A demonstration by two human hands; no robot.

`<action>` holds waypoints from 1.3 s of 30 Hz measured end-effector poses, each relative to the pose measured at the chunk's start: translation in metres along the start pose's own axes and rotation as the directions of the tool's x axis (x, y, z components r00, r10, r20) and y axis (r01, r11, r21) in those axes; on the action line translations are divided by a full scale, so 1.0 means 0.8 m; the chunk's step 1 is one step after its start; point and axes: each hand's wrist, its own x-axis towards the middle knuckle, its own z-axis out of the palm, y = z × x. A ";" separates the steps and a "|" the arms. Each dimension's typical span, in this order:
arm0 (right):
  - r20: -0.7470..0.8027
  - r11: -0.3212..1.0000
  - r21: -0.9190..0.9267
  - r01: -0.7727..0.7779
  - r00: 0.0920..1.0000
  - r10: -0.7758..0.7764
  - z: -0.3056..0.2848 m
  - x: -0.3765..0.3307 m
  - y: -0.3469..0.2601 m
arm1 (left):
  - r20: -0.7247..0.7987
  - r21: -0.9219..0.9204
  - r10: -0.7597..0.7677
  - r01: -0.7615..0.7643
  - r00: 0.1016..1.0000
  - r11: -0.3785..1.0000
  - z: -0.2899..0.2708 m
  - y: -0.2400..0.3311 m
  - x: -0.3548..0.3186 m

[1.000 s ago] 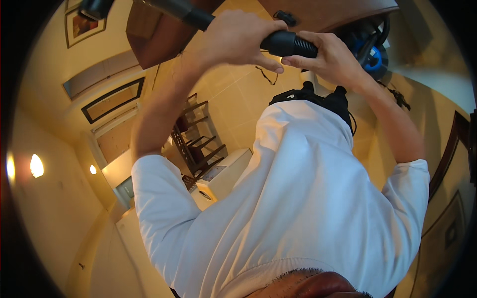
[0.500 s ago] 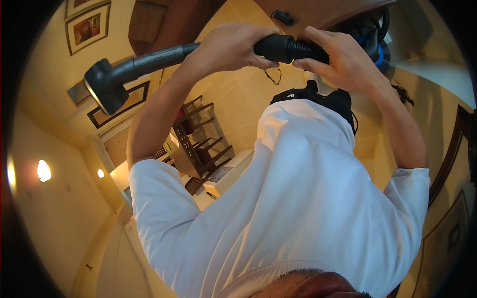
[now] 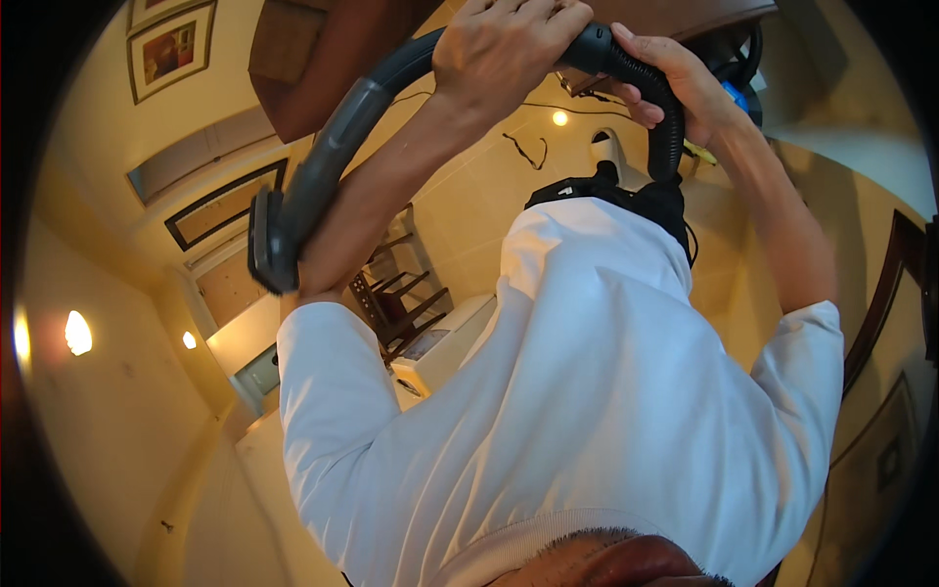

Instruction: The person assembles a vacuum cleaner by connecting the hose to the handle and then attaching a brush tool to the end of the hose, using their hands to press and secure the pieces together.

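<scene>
Up high in view, my left hand (image 3: 511,54) is closed round the dark grey curved vacuum wand (image 3: 352,117). The wand bends down to the left and ends in a brush-like nozzle (image 3: 269,245), which hangs beside my left forearm. A black collar (image 3: 589,49) joins the wand to a ribbed black vacuum hose (image 3: 668,142). My right hand (image 3: 690,83) wraps the hose just past this collar, thumb on top and fingers beneath. From there the hose curves down towards my waist. Part of a black and blue appliance (image 3: 743,101) shows behind my right wrist.
Dark wooden furniture (image 3: 337,73) stands beyond my left hand, and a brown tabletop (image 3: 685,18) beyond my right. A thin dark cord or strap (image 3: 528,154) lies on the tiled floor near a light slipper (image 3: 607,147). Wooden chairs (image 3: 406,303) are at the left.
Both hands have risen slightly. The nozzle has swung down and right towards my left forearm, and the wand now slopes more steeply. The hose now bends down below my right hand.
</scene>
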 end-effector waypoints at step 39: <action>-0.001 0.951 -0.082 -0.297 0.955 0.298 -0.041 0.021 -0.053 | -0.088 -0.186 -0.024 0.007 0.996 0.983 0.070 -0.020 0.006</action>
